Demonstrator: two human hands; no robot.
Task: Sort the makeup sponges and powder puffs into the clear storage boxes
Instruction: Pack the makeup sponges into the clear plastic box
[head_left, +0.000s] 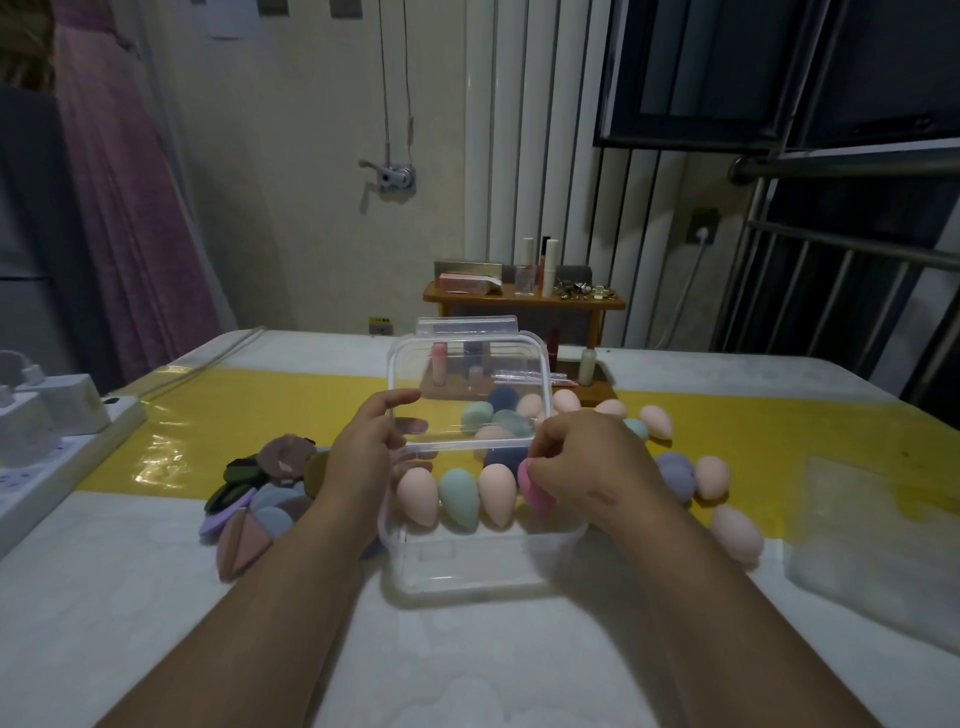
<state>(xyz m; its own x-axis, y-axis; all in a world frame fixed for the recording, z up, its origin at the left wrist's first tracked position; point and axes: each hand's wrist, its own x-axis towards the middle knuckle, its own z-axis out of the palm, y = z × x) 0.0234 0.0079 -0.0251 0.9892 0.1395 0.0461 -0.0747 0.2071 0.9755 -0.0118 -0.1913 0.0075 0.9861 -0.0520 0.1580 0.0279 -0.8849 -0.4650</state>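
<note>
L hand (371, 447) grips the left edge of the lid (467, 364) of the clear box (483, 571). Thumb sits on the near face; the fingers curl behind it & show thru the plastic. The lid stands about upright over the box's far edge.

R hand (587, 457) is narrow, w/ fingertips pinching a pink sponge (537, 493) at the box's 3 o'clock end, tip pointing down. Can't tell if it touches the box floor.

Inside the box a row runs 9 to 3 o'clock: a peach sponge (418, 493), a teal sponge (460, 499), then a 2nd peach sponge (498, 493), tips toward 6 o'clock. A dark blue sponge (501, 460) lies behind them, partly hidden by the lid's lower edge & the R hand.

Both forearms come in from 6 o'clock & converge on the box, which sits between the wrists. The back of the R hand faces up; the L hand is turned side-on to the lid.

The powder puffs (260, 499) lie piled at 9 o'clock of the box, just beside the L wrist. Loose sponges (657, 421) are scattered from 12 to 3 o'clock on the table (156, 623), some seen thru the lid.
</note>
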